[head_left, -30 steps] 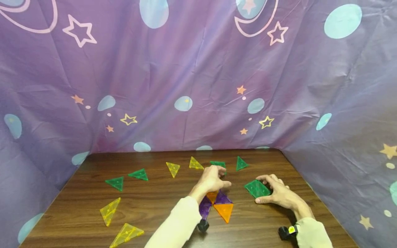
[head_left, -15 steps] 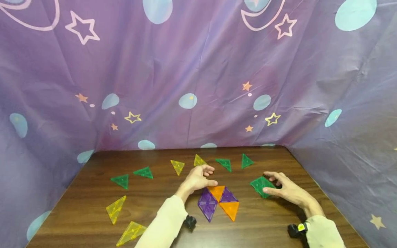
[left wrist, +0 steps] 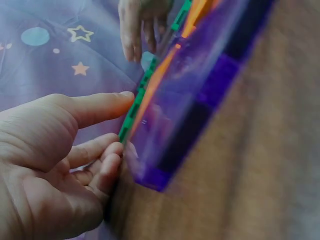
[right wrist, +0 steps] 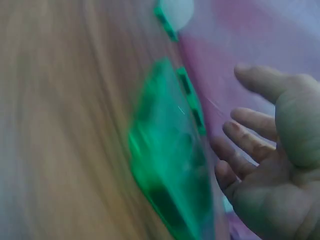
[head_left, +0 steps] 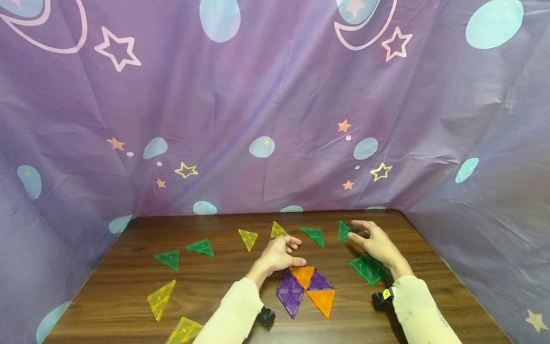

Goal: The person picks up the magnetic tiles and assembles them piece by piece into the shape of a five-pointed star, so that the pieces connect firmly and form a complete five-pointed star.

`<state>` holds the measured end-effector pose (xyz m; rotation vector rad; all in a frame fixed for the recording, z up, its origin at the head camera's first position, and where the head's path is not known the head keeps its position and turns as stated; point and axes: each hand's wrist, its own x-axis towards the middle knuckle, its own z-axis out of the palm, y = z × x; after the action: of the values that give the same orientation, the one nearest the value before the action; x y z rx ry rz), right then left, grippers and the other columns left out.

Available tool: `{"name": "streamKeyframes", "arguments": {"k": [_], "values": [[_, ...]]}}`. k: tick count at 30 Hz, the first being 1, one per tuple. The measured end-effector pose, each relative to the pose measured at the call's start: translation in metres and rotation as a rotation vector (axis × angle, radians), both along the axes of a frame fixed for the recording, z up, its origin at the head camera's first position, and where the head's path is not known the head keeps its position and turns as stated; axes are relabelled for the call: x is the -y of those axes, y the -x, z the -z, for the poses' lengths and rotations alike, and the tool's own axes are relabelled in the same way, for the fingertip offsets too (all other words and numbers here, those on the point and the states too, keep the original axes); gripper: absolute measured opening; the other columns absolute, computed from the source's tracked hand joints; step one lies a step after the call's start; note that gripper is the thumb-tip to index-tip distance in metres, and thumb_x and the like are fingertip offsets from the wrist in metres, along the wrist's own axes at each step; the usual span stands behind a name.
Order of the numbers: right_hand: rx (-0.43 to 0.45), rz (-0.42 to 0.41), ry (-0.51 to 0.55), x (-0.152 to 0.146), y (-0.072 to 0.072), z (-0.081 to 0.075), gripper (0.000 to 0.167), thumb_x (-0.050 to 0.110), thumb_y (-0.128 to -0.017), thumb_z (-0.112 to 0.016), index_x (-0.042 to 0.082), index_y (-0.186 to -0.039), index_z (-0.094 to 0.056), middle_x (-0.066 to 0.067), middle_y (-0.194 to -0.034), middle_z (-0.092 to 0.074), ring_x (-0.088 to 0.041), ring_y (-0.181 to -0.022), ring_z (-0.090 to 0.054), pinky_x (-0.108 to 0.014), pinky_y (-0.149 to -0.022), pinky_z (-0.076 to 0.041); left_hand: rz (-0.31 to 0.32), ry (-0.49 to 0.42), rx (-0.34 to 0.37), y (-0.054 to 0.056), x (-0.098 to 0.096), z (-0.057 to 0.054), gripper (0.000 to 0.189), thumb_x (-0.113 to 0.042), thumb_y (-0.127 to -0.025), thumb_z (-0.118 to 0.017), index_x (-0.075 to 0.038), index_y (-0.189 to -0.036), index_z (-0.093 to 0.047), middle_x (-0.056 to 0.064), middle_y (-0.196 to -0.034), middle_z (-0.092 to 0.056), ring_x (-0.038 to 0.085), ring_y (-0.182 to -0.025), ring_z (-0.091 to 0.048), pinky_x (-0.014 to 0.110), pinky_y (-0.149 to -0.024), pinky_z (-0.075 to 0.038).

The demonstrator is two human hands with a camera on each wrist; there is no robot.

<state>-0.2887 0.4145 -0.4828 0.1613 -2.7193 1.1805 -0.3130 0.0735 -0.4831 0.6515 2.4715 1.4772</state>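
In the head view my left hand (head_left: pixel 276 254) rests with its thumb at the top edge of an orange triangular magnetic tile (head_left: pixel 302 275). That tile lies in a fan with a pair of purple tiles (head_left: pixel 290 292), a smaller purple tile (head_left: pixel 320 281) and a second orange tile (head_left: pixel 323 301). My right hand (head_left: pixel 378 242) hovers beside a lone green triangular tile (head_left: pixel 343 231), thumb and fingers spread and nothing held. Below that hand lies a green diamond (head_left: pixel 366 268), partly hidden by the wrist; the right wrist view shows the diamond (right wrist: pixel 170 160) blurred, apart from the hand.
A green tile (head_left: pixel 313 235) and yellow tiles (head_left: pixel 248 239) (head_left: pixel 277 230) lie along the back. Further left are green tiles (head_left: pixel 168 259) (head_left: pixel 201 246) and yellow pieces (head_left: pixel 161 300) (head_left: pixel 185 330). A purple patterned cloth (head_left: pixel 258 105) surrounds the wooden table (head_left: pixel 227 286).
My right hand has left the green diamond and moved up toward the lone green tile at the back. My left hand has drawn back left, its thumb now at the orange tile's edge.
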Motion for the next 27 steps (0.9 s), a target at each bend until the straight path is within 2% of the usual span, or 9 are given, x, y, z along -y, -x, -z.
{"name": "streamKeyframes", "arguments": {"k": [4,6,10,12,15,18,23,27], "values": [[0.008,-0.016,-0.036,0.005,0.002,0.009,0.058,0.028,-0.109,-0.075,-0.003,-0.156,-0.059,-0.030,-0.156,-0.055,-0.048,-0.134,-0.060,-0.062,-0.107,-0.054,0.014,0.004,0.027,-0.002,-0.008,-0.001,0.052,-0.012,-0.086,-0.097,-0.002,-0.133,-0.075,0.013,-0.120,-0.075,0.023,-0.104,-0.066,0.035,-0.093,-0.055],[0.017,-0.011,-0.055,0.003,-0.001,0.011,0.054,0.026,-0.109,-0.076,-0.003,-0.152,-0.062,-0.029,-0.155,-0.056,-0.049,-0.135,-0.059,-0.064,-0.109,-0.053,0.031,0.006,0.001,0.000,-0.014,-0.002,0.052,-0.013,-0.087,-0.096,-0.002,-0.133,-0.075,0.014,-0.121,-0.076,0.023,-0.103,-0.068,0.034,-0.092,-0.057],[0.061,0.029,-0.021,-0.002,-0.004,0.009,0.050,0.028,-0.106,-0.079,-0.001,-0.146,-0.067,-0.028,-0.155,-0.057,-0.051,-0.140,-0.055,-0.069,-0.114,-0.047,0.061,0.012,-0.117,0.010,-0.029,-0.007,0.052,-0.016,-0.089,-0.095,-0.003,-0.135,-0.075,0.015,-0.122,-0.078,0.025,-0.105,-0.073,0.032,-0.092,-0.059],[0.081,0.052,0.003,-0.004,-0.002,0.007,0.051,0.031,-0.104,-0.082,0.002,-0.143,-0.069,-0.027,-0.153,-0.059,-0.050,-0.140,-0.055,-0.068,-0.115,-0.046,0.071,0.017,-0.191,0.016,-0.036,-0.011,0.053,-0.016,-0.089,-0.095,-0.004,-0.136,-0.075,0.016,-0.125,-0.076,0.030,-0.110,-0.074,0.035,-0.095,-0.060],[0.091,0.068,0.015,-0.003,0.002,0.006,0.052,0.032,-0.099,-0.087,0.003,-0.139,-0.070,-0.026,-0.150,-0.061,-0.047,-0.138,-0.057,-0.064,-0.113,-0.047,0.075,0.048,-0.296,0.028,-0.044,-0.012,0.054,-0.017,-0.088,-0.096,-0.005,-0.136,-0.076,0.015,-0.133,-0.072,0.035,-0.123,-0.069,0.040,-0.107,-0.056],[0.079,0.059,0.026,0.001,0.006,0.008,0.052,0.026,-0.096,-0.091,0.002,-0.137,-0.070,-0.026,-0.146,-0.062,-0.045,-0.135,-0.059,-0.061,-0.112,-0.048,0.085,0.108,-0.358,0.037,-0.048,-0.007,0.055,-0.019,-0.087,-0.096,-0.007,-0.138,-0.075,0.013,-0.143,-0.069,0.035,-0.135,-0.064,0.044,-0.119,-0.049],[0.100,0.014,0.047,0.005,0.009,0.014,0.056,0.024,-0.094,-0.092,0.001,-0.139,-0.068,-0.027,-0.146,-0.059,-0.046,-0.136,-0.057,-0.060,-0.112,-0.047,0.118,0.186,-0.359,0.046,-0.047,0.006,0.058,-0.017,-0.089,-0.095,-0.004,-0.141,-0.073,0.017,-0.158,-0.061,0.037,-0.148,-0.056,0.048,-0.129,-0.040],[0.110,-0.008,0.050,0.006,0.008,0.014,0.058,0.023,-0.094,-0.092,0.001,-0.141,-0.067,-0.027,-0.148,-0.056,-0.047,-0.137,-0.054,-0.064,-0.114,-0.046,0.136,0.220,-0.364,0.048,-0.044,0.007,0.057,-0.017,-0.090,-0.094,0.000,-0.140,-0.074,0.021,-0.160,-0.059,0.041,-0.148,-0.053,0.050,-0.129,-0.039]]}}
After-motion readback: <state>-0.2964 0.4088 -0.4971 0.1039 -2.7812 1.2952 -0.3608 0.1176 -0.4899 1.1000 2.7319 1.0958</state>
